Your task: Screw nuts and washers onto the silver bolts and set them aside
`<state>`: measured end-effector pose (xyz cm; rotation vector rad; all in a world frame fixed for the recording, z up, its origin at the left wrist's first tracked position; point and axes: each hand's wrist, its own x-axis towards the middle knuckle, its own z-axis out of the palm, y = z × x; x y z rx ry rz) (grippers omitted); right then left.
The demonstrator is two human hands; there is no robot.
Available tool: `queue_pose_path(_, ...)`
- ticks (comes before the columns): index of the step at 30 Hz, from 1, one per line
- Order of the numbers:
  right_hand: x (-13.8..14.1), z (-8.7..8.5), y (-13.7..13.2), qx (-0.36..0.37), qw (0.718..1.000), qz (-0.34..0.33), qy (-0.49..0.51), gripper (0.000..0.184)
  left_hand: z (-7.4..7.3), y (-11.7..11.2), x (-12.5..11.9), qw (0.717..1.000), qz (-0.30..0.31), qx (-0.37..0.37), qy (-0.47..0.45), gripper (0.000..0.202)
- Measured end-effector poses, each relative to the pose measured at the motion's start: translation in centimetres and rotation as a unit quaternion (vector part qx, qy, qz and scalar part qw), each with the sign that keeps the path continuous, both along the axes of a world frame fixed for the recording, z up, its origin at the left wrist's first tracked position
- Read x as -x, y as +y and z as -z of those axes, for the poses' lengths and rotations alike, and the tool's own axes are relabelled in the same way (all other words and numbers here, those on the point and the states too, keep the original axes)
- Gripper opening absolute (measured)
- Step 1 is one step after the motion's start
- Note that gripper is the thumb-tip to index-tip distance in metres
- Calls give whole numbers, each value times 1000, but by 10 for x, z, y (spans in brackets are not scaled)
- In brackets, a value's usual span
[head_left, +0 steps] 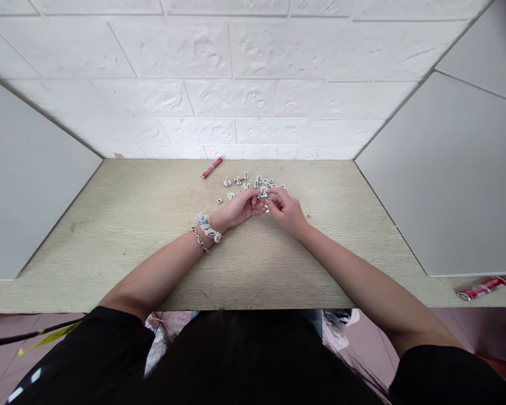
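Note:
My left hand [243,208] is closed, its fingertips pinching a small silver bolt [262,196] just above the tabletop. From the other side, the thumb and forefinger of my right hand [287,211] close on the same bolt. Whether a nut or washer sits on its shank is too small to tell. Behind the hands lie several loose pieces of hardware: upright bolts such as one bolt [227,181], flat washers like this washer [230,196], and a hex nut [220,201] on the left. My fingers and palms partly hide the pieces nearest to them.
The pale wooden table [236,264] ends at a white brick wall [253,95], with a grey panel [25,180] on the left and another panel [451,174] on the right. One red tube [212,168] lies near the wall; another red tube [481,289] lies at the front right.

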<state>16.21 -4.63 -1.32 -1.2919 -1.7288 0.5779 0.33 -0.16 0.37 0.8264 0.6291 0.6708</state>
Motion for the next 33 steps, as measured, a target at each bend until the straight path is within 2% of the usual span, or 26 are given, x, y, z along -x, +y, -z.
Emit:
queue_pose_path(1, 0, 0, 0, 7, 1000, 5, 5, 19, 0, 0, 0, 1000, 1, 1, 0, 33)
queue_pose_path(2, -1, 0, 0, 19, 1000, 8, 12, 24, 0, 0, 0, 1000, 3, 2, 0, 33)
queue_pose_path(4, -1, 1, 0, 50, 998, 9, 25, 47, 1, 0, 0, 1000, 5, 7, 0, 33)
queue_pose_path(6, -2, 2, -1, 69, 997, 5, 33, 57, 2, 1, 1, 1000, 4, 13, 0, 33)
queue_pose_path(10, -2, 1, -2, 39, 999, 12, 25, 50, 1, 1, 1, 1000, 0, 23, 3, 33)
queue_pose_path(14, 0, -1, -3, 14, 1000, 19, 19, 19, 0, 1, 1, 1000, 0, 20, -1, 34)
queue_pose_path(15, 0, -2, -3, 13, 1000, 18, 20, 17, 0, 0, 1, 1000, 0, 17, -3, 33)
queue_pose_path(22, 2, -2, -2, 12, 1000, 15, 14, 30, 2, 2, 1, 1000, 6, 12, -10, 32)
queue_pose_path(28, 0, -3, 0, 34, 999, 0, -8, 20, 1, 1, 1, 1000, 2, 5, 3, 33)
queue_pose_path(31, -2, -3, 0, 59, 998, 7, -10, 40, -1, -1, 0, 1000, -1, 5, 15, 33)
queue_pose_path(33, -2, -3, 0, 63, 998, 12, -7, 45, -2, -2, 0, 1000, -2, 6, 20, 33)
